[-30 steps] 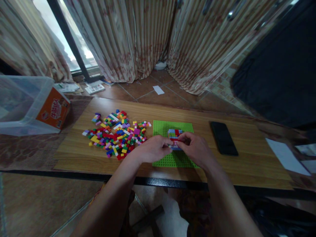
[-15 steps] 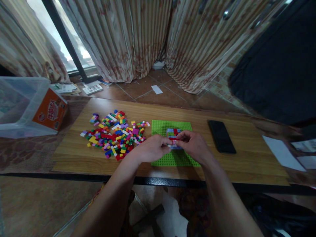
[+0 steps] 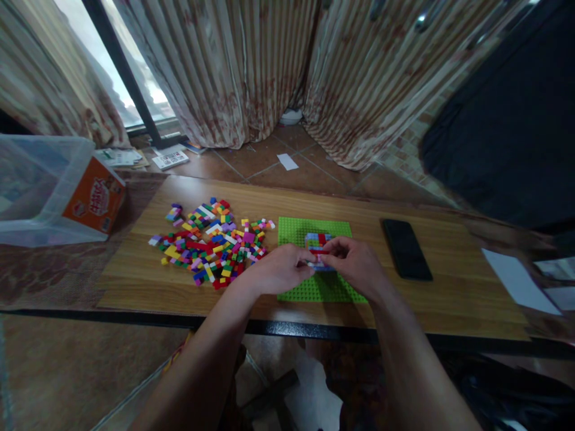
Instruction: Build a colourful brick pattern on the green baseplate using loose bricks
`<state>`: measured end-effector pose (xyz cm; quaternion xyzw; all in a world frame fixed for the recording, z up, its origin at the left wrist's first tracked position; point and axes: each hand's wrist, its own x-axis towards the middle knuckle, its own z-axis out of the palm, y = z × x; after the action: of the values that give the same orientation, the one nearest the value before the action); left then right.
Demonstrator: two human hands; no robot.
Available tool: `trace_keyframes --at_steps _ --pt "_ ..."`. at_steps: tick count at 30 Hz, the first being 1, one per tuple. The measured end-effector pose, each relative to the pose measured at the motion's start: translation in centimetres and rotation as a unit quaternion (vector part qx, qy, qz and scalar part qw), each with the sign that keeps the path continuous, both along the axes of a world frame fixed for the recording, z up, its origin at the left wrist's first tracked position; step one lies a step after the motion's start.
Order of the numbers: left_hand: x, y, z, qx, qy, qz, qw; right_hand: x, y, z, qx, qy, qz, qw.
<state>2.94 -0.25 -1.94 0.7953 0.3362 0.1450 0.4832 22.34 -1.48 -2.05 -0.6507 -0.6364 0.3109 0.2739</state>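
A small block structure (image 3: 313,238) of light blue, red and pale bricks stands on the green baseplate (image 3: 291,230). Across it, a narrow red brick (image 3: 319,252) spans the gap between my two hands. My left hand (image 3: 284,267) has thumb and forefinger pinched at the left end of this brick. From the other side, the fingers of my right hand (image 3: 356,261) close on its right end. My fingertips cover part of the structure, so how firmly the red brick is seated cannot be made out.
Loose coloured bricks (image 3: 211,245) lie heaped on the wooden tabletop (image 3: 135,281), left of the baseplate. A black phone (image 3: 406,249) rests to the right. Beyond the table's left end is a clear plastic bin (image 3: 40,230) with an orange label. White paper (image 3: 516,278) lies at the far right.
The view has shifted slightly, moving everything a little to the right in the picture. Both hands stay over the block structure in nearly the same pose.
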Motion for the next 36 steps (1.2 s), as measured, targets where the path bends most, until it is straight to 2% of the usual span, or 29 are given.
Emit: trace_keyframes --at_steps 4,14,19,22,28,36 --pt "0.1 0.0 0.0 0.001 -0.004 0.002 1.000 0.0 0.1 -0.1 0.013 -0.003 -0.003 1.000" --pt "-0.4 0.1 -0.3 -0.010 -0.028 -0.002 1.000 0.0 0.0 0.4 -0.005 -0.022 0.001 1.000" --pt "-1.3 0.8 -0.6 0.006 -0.057 0.091 0.994 0.1 -0.2 0.5 0.022 0.042 -0.024 0.999" --pt "-1.3 0.9 -0.3 0.025 -0.060 0.120 0.991 -0.2 -0.4 0.7 0.056 0.087 -0.019 0.994" --pt "-0.6 0.5 0.0 0.048 -0.037 0.142 0.988 -1.3 -0.8 0.9 0.079 0.114 0.053 0.989" --pt "-0.2 0.3 -0.3 0.107 -0.012 0.161 0.981 -2.2 -1.1 0.9 0.101 0.030 0.166 0.980"
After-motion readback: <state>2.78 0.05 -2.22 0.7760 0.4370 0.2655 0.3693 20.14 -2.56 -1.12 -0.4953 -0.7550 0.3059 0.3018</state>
